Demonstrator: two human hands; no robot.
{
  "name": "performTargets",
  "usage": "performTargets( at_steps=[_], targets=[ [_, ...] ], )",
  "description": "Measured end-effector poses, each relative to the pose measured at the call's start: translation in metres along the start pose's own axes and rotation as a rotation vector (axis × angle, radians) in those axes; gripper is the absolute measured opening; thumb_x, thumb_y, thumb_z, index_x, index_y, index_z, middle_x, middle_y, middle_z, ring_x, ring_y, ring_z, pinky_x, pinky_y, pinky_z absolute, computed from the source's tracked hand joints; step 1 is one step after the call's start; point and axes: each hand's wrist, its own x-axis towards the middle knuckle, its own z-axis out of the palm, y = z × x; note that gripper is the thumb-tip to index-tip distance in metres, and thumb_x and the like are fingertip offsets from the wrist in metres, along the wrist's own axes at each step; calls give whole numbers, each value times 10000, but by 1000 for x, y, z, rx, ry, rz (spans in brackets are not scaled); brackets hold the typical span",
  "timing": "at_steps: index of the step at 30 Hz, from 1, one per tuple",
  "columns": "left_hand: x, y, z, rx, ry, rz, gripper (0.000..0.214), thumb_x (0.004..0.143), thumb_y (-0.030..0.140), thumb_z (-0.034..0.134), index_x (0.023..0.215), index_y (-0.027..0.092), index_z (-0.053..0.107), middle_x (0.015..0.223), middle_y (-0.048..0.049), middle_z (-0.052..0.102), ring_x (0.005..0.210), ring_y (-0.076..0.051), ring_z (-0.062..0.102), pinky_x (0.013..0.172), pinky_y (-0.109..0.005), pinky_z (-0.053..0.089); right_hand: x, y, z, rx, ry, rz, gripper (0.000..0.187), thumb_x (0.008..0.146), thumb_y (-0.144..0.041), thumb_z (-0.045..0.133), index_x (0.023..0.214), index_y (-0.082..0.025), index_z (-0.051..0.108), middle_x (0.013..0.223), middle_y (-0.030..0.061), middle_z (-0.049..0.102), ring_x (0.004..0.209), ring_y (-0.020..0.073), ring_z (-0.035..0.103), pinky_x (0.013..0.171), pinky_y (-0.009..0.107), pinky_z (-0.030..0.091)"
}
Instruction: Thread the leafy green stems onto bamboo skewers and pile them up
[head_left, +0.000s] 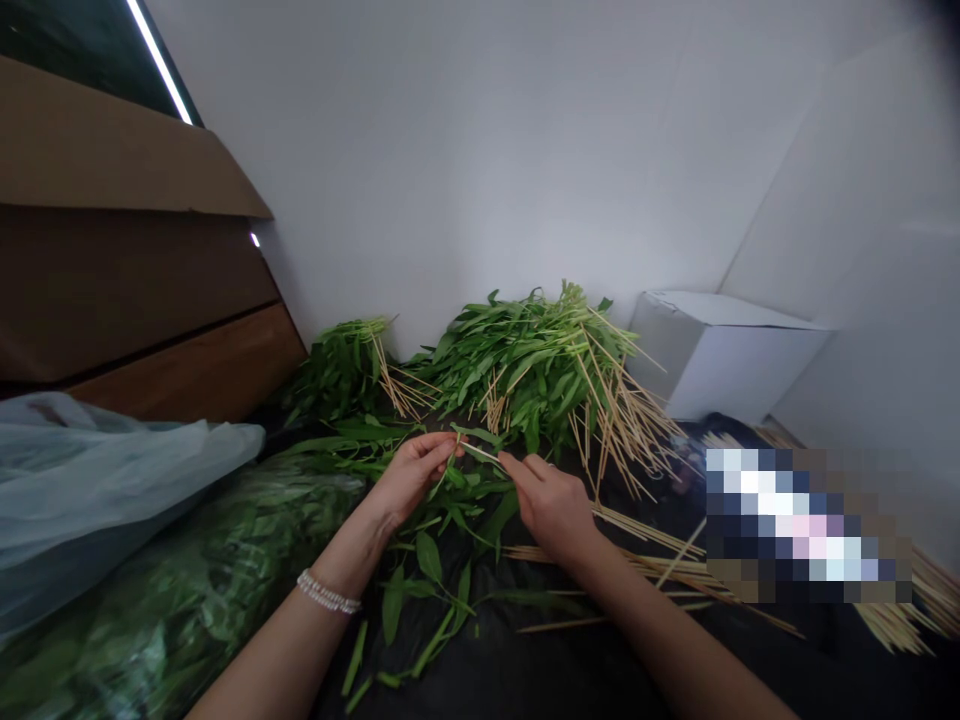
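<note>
The left hand [412,475] is closed narrow, and its fingertips pinch a leafy stem [450,478] that hangs down from them toward the dark surface [525,675]. The right hand [551,505] is also closed narrow, with thumb and forefinger holding a thin skewer [481,453]. The skewer lies almost level between the two hands, and its free end meets the fingertips of the left hand, where the stem is. Both hands are above the middle of the surface, close to each other. A bracelet [328,595] sits on the left wrist. Under the hands, loose leaves [427,560] lie scattered on the surface. At the far edge, against the wall [480,150], there is a big pile of skewered greens [525,370], and to its left a smaller bundle [341,370] of the same kind. Loose skewers [645,560] lie to the right of the right hand, and they reach toward the right edge. On the left side a plastic bag [90,490] lies over more greens [187,590]. Cardboard boxes [112,250] stand behind the bag, and a white box [720,360] stands at the far right corner.
</note>
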Motion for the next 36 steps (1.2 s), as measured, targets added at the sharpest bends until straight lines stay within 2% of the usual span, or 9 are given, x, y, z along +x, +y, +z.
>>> performTargets(
  at_steps=[17, 23, 29, 36],
  targets=[
    [1, -3, -3, 53, -39, 8, 376, 589, 422, 842, 842, 154, 765, 712, -20, 652, 492, -34, 378, 459, -156, 255, -1, -1, 3, 9, -43, 15, 375, 912, -116, 450, 1234, -207, 618, 840, 32, 634, 700, 120, 586, 601, 223, 379],
    [3, -6, -4, 86, -35, 22, 400, 618, 411, 828, 908, 148, 746, 727, -34, 681, 496, -49, 418, 471, -166, 295, 0, -2, 1, 1, -53, 39, 374, 906, -109, 455, 1224, -210, 623, 839, 30, 639, 707, 125, 595, 606, 227, 374],
    [3, -7, -2, 94, 12, 7, 347, 587, 405, 843, 764, 139, 708, 694, -26, 691, 484, -46, 444, 473, -163, 315, -1, -1, 3, -3, -80, 42, 375, 904, -114, 472, 1234, -220, 615, 849, 19, 640, 700, 128, 596, 600, 234, 366],
    [1, -8, 0, 169, -69, 57, 316, 673, 447, 773, 775, 150, 733, 748, -31, 693, 509, -57, 435, 474, -179, 294, -1, -1, 3, 16, -99, 49, 374, 899, -108, 472, 1224, -225, 616, 854, 16, 638, 712, 129, 605, 605, 229, 377]
  ],
)
